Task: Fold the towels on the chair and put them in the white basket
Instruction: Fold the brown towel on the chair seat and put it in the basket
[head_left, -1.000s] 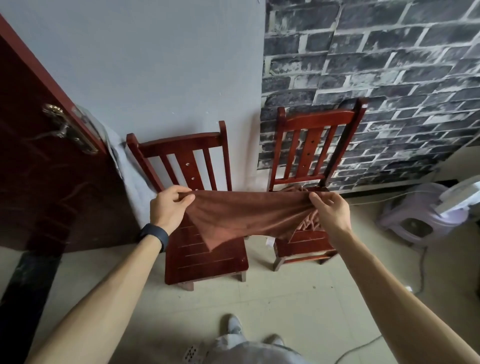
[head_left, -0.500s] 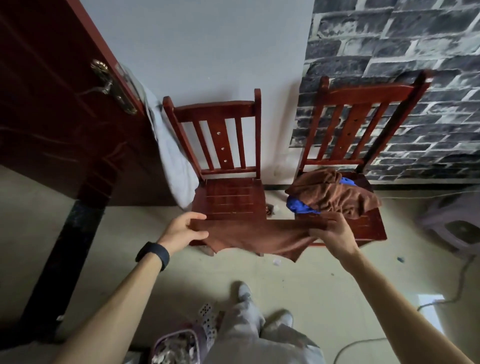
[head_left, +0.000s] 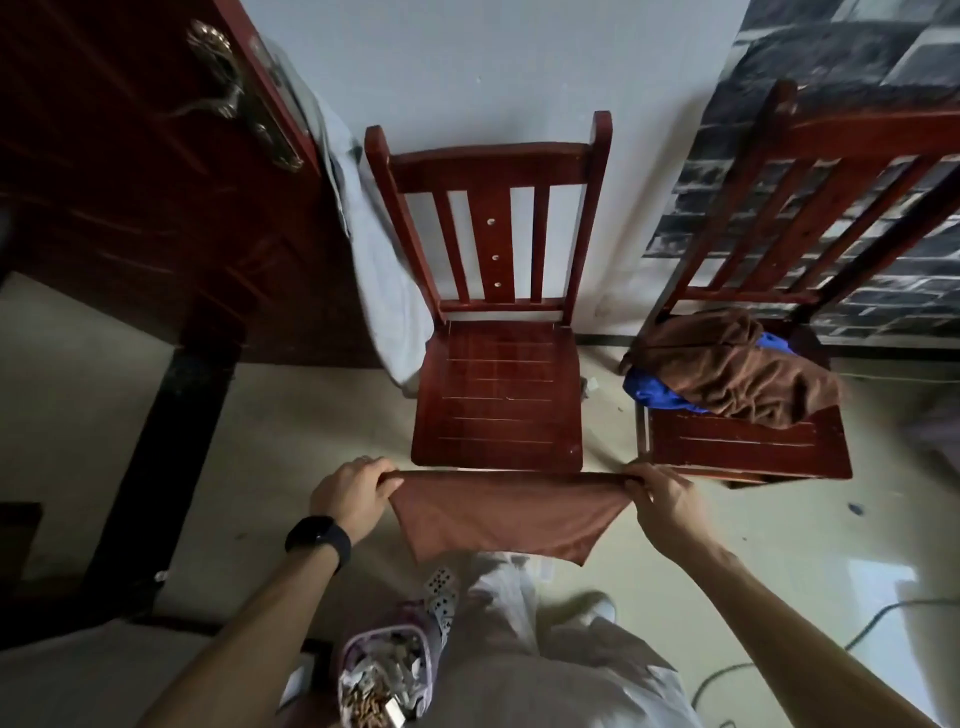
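A brown towel (head_left: 501, 514) hangs stretched between my hands in front of the left wooden chair (head_left: 497, 395), whose seat is bare. My left hand (head_left: 350, 499) pinches its left top corner and my right hand (head_left: 662, 501) pinches its right top corner. The towel's top edge is taut and level just below the seat's front edge. On the right chair (head_left: 748, 441) lies a crumpled brown towel (head_left: 727, 369) over a blue towel (head_left: 654, 395). No white basket is in view.
A dark red door (head_left: 130, 182) with a metal handle stands at the left, with a grey cloth (head_left: 384, 291) hanging beside it. A small container of odds and ends (head_left: 382, 675) sits by my legs. A cable (head_left: 779, 644) runs across the floor at the right.
The view tilted down and drew closer to the chairs. Both hands lowered the brown towel from over the chairs to below the left seat's front edge, still holding its corners.
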